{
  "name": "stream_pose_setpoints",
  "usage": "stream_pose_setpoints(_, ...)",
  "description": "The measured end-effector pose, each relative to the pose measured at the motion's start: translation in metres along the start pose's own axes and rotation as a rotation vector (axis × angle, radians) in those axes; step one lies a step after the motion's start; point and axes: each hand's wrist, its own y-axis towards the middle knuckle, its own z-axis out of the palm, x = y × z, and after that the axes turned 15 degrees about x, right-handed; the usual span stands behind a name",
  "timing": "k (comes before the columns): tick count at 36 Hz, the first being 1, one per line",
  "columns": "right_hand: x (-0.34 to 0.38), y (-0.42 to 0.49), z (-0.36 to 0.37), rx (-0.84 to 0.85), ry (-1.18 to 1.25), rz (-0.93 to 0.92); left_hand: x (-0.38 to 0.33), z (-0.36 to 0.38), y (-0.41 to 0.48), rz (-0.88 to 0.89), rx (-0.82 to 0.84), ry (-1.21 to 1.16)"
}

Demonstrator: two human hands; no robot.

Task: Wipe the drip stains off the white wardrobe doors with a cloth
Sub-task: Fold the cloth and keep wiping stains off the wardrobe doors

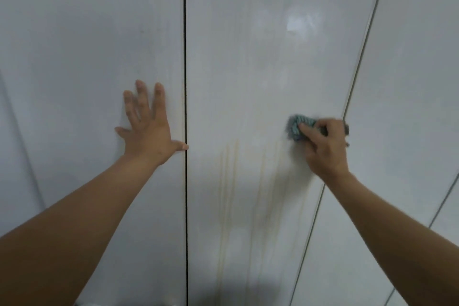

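White wardrobe doors fill the head view. The middle door (260, 69) carries several thin yellowish drip stains (229, 196) running down its lower half. My right hand (325, 146) grips a bunched blue-grey cloth (296, 128) and holds it against the middle door near its right edge, above and to the right of the stains. My left hand (146, 129) lies flat with fingers spread on the left door (87, 69), its thumb touching the dark gap (185, 57) between the two doors.
A third door (409, 82) stands to the right beyond a thin seam (357, 67). A bright light reflection (300, 23) shows high on the middle door. A shadow darkens the doors' bottom.
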Motion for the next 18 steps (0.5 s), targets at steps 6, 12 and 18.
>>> stream_pose_setpoints(6, -0.018, 0.029, -0.017, 0.012, -0.014, -0.001, 0.003, -0.001, 0.001, -0.01, -0.013, -0.011)
stream_pose_setpoints(12, -0.017, 0.04, -0.023, -0.102, 0.058, 0.147, 0.002, 0.002, 0.001, -0.003, -0.028, 0.001)
stream_pose_setpoints(18, -0.006, -0.046, 0.029, -0.032, 0.062, 0.252, 0.002, 0.003, 0.001, -0.011, -0.017, -0.001)
